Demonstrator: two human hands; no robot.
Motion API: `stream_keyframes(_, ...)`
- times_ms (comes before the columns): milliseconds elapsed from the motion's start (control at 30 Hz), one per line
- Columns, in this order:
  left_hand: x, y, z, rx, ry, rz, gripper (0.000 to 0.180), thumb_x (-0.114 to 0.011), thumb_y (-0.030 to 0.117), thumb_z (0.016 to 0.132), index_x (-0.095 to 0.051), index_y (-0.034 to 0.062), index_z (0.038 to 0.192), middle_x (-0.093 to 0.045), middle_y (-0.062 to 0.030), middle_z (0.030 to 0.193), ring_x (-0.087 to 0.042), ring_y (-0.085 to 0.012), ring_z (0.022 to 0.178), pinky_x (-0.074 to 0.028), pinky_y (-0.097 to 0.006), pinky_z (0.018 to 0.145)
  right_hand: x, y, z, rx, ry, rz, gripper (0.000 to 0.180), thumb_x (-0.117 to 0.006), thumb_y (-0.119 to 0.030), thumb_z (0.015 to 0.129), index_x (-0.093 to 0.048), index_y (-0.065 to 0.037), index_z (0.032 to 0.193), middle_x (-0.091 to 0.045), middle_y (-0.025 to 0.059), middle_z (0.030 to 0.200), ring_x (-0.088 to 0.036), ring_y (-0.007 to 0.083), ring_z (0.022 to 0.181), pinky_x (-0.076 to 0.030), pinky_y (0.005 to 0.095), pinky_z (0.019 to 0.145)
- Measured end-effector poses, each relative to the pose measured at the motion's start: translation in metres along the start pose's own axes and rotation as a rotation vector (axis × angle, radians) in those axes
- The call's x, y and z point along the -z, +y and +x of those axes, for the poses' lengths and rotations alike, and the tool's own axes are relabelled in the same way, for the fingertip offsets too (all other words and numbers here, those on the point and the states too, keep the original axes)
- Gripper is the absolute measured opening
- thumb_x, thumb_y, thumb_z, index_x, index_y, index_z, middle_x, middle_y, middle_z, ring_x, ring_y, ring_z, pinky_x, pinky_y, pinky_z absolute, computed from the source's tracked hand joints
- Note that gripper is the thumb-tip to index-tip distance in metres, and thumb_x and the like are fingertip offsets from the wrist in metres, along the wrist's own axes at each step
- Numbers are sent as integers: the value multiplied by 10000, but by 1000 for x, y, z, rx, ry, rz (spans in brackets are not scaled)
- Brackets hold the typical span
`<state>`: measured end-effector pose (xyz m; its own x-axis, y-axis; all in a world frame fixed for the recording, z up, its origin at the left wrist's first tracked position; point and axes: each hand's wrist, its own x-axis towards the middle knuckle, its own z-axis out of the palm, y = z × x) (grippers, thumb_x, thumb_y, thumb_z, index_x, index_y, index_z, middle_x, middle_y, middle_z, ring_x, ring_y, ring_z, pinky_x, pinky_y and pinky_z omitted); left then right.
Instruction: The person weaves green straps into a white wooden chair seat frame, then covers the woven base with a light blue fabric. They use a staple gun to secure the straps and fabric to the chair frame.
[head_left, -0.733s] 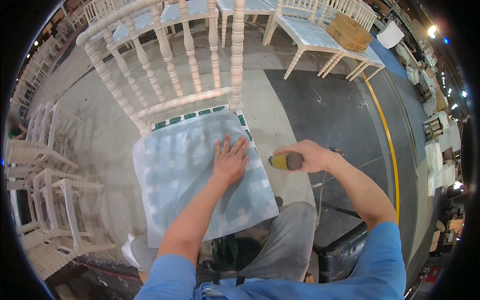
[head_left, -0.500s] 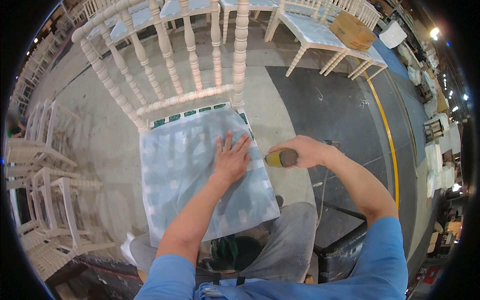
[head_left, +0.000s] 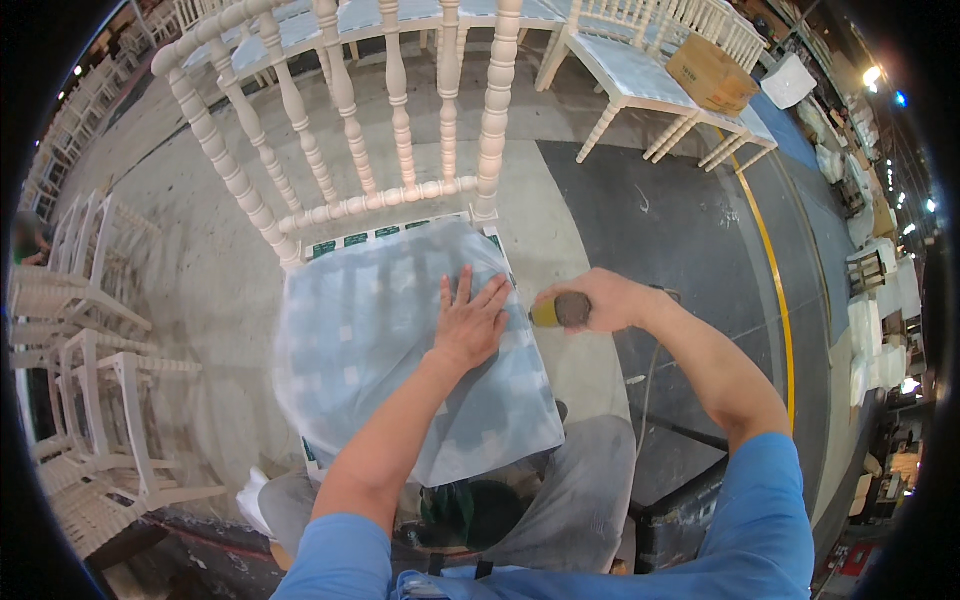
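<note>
A cream wooden chair [head_left: 492, 140] with turned spindles stands before me, its back on the far side. Over its seat lies a thin pale blue-white sheet of cloth [head_left: 345, 350], with green-marked webbing strips [head_left: 355, 241] showing along the back edge. My left hand [head_left: 470, 325] presses flat on the cloth near the right edge, fingers spread. My right hand [head_left: 618, 300] is wrapped round a yellow staple gun [head_left: 558, 310] with a dark rounded end, its nose at the seat's right edge. Whether the nose touches the frame, I cannot tell.
A thin hose [head_left: 650, 385] hangs below my right hand. Unfinished chairs [head_left: 110, 400] are stacked at the left. More chairs with covered seats [head_left: 625, 75] line the back, one bearing a cardboard box [head_left: 710, 75]. A yellow line [head_left: 770, 245] crosses the floor at right.
The cloth's left side has shifted and billows outward, baring a bit of the seat's near left corner. Both hands keep nearly the same place on and beside the seat. The view has moved slightly.
</note>
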<state>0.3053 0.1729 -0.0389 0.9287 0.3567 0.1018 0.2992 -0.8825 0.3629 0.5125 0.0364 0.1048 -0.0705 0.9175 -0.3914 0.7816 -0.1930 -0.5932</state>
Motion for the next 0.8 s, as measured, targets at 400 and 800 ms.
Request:
stream_keyframes(400,0,-2,10,-4,5,38,490,-480,314,1057,-494,215,1537,-367,77,1648,-190,-408,1566,-122,-683,1245,17,10,44,-9,-16,-76,628,-859,-162,760,-645,-174,1350,-753,144,1124,-701,375,1037,-555,436,887)
stream_keyframes(800,15,-74,101,366,504,33,352,-697,177,924,-675,137,1273,-588,-109,1458,-410,-451,1443,-251,-642,1215,8,1,-15,-35,223,201,683,-843,-102,795,-592,-152,1428,-723,129,1262,-692,346,1128,-542,408,993)
